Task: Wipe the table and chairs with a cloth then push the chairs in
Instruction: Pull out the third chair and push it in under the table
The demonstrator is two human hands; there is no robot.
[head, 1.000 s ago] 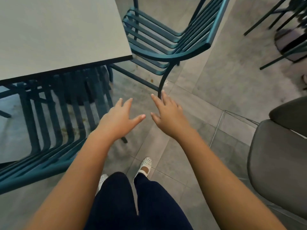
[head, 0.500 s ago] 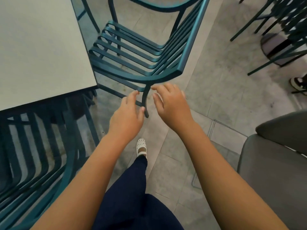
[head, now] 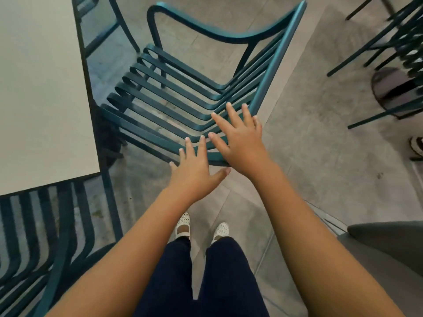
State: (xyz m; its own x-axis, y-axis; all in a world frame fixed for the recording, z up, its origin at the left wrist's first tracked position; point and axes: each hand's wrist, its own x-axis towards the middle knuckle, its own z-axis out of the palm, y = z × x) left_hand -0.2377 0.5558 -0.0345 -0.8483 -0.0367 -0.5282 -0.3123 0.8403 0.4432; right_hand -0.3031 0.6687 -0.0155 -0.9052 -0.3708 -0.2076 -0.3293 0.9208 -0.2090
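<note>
Two open hands, left (head: 196, 172) and right (head: 238, 143), hold nothing beside the chair (head: 183, 97). Pushed off-centre, it may strike the desk (head: 41, 88) corner.

The light is soft and even, indoor in feel, with no hard glare; its source cannot be made out. The pale table top (head: 39, 92) reads brightest, a flat off-white, while the space beneath it falls into deep shadow. Shadows on the grey floor (head: 320, 143) are faint and diffuse. Wide-angle distortion bends straight lines toward the edges — the teal chair (head: 187, 97) splays outward. The corners look smeared and soft — the centre stays reasonably sharp.
</note>
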